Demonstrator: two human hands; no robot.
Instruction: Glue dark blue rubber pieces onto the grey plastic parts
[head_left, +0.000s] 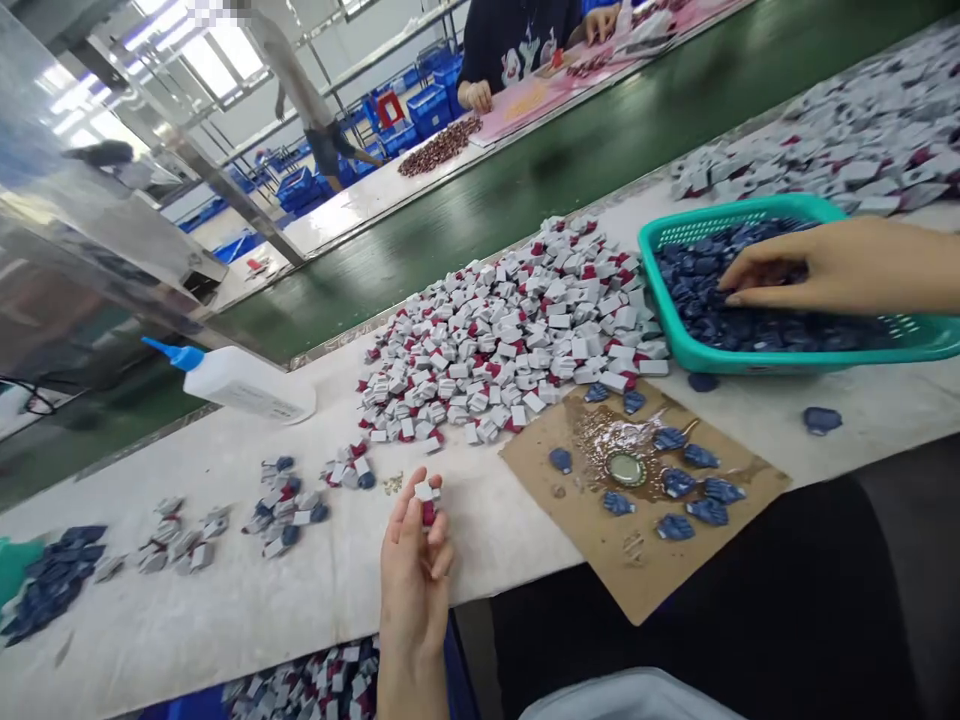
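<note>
Left hand fingers pinch small white-red part, apparently at tips.

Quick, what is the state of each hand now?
Left hand: closed, fingertips holding a small grey-and-red part.
Right hand: in the teal basket, fingers bent down on the blue pieces; a grip cannot be told.

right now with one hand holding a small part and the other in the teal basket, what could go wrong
1. The puddle of glue on the brown cardboard sheet is open and wet; a sleeve or stray part could stick.
2. The right hand digs in the teal plastic basket, which sits near the table edge and could tip.
3. The small white and red part in the left hand is pinched lightly and might drop.
</note>
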